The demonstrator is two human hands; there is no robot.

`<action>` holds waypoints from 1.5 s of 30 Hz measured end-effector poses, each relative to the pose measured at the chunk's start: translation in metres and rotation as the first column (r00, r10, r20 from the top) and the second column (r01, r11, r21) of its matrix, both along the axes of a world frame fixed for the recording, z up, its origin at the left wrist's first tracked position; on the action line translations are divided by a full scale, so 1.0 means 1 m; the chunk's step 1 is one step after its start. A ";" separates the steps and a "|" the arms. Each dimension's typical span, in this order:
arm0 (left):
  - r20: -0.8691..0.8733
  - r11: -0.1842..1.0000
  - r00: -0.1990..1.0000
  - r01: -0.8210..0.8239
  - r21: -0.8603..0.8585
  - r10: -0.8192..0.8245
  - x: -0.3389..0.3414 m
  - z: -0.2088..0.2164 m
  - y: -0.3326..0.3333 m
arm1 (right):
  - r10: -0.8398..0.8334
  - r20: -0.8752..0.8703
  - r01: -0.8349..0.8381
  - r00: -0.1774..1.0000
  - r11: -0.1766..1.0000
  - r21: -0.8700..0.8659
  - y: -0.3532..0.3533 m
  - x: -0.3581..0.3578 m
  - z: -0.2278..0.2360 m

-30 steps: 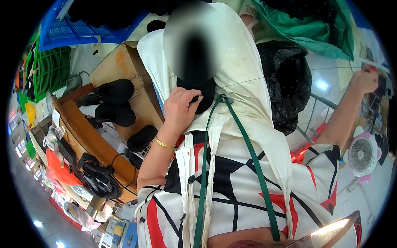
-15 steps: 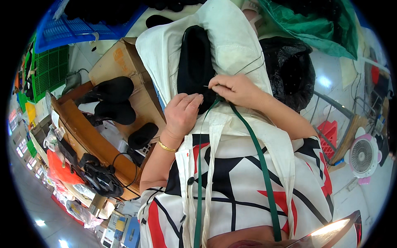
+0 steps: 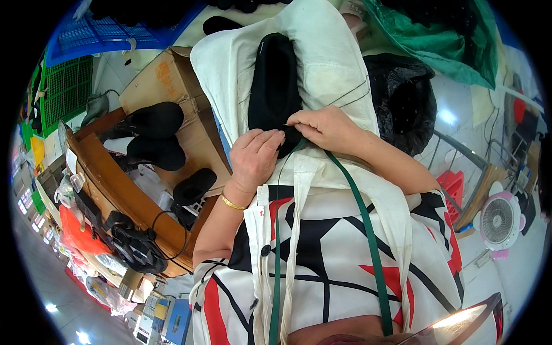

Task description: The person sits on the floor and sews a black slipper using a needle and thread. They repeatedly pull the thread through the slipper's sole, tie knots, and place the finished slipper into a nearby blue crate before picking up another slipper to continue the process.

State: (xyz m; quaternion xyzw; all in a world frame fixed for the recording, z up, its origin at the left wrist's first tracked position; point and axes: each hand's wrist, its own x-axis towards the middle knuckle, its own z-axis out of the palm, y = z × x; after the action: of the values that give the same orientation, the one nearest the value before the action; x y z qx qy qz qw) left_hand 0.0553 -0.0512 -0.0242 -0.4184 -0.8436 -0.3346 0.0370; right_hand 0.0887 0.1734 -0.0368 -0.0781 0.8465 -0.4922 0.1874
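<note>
Both hands meet at the heel of the black shoe [image 3: 275, 86] on the lap. The right hand [image 3: 322, 127] pinches a needle [image 3: 286, 123]; the left hand [image 3: 256, 156], fingers curled, steadies the shoe. Stitching looks midway, the thread [image 3: 345, 98] trailing beyond the right fingers.

We're in a small shoe-making workshop: black shoe uppers [image 3: 150, 119] sit on a wooden bench [image 3: 109, 184] beside an open cardboard box [image 3: 172, 86], blue [image 3: 86, 34] and green plastic crates [image 3: 66, 89] stack at the back, a black bin bag [image 3: 402, 98] slumps on the tiled floor near a pink fan [image 3: 499, 218].
</note>
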 end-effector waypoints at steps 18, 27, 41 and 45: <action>0.113 0.993 0.991 -0.087 0.077 0.078 0.007 -0.010 -0.005 | -0.076 0.182 0.093 0.980 0.992 -0.090 -0.021 -0.012 0.001; 0.114 0.999 0.992 -0.047 0.015 0.045 0.010 -0.008 -0.008 | 0.078 -0.070 -0.065 0.994 0.982 0.175 -0.021 -0.031 0.008; -0.058 0.994 0.992 -0.111 -0.013 0.110 0.013 -0.006 -0.009 | -0.093 -0.110 0.062 0.990 0.964 -0.258 -0.040 -0.045 -0.013; -0.034 0.996 0.995 -0.090 -0.025 0.089 0.007 -0.004 -0.007 | -0.213 0.054 0.215 0.976 0.883 -0.418 -0.042 -0.047 -0.009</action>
State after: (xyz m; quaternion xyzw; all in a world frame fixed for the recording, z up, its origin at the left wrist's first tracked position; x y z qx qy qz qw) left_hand 0.0622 -0.0579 -0.0279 -0.3862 -0.8650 -0.3146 0.0603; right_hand 0.0420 0.1317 -0.0463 -0.0213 0.7230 -0.6812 0.1134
